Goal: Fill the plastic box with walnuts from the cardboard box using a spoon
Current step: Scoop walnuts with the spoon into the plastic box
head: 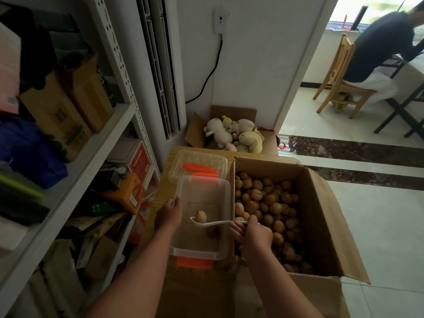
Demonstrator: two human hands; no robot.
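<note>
From the head camera, the white spoon hangs nearly level. Its long axis runs left to right, with the bowl pointing left over the clear plastic box and carrying one walnut. The right hand pinches the handle end in curled fingers, by the box's right wall. The left hand grips the box's left rim. A second walnut lies on the box floor. The open cardboard box, holding many walnuts, stands right against it on the right.

Your plastic box sits just left of the cardboard box holding the walnuts. Lid right behind it, plush toys further back, shelf rack on your left.
</note>
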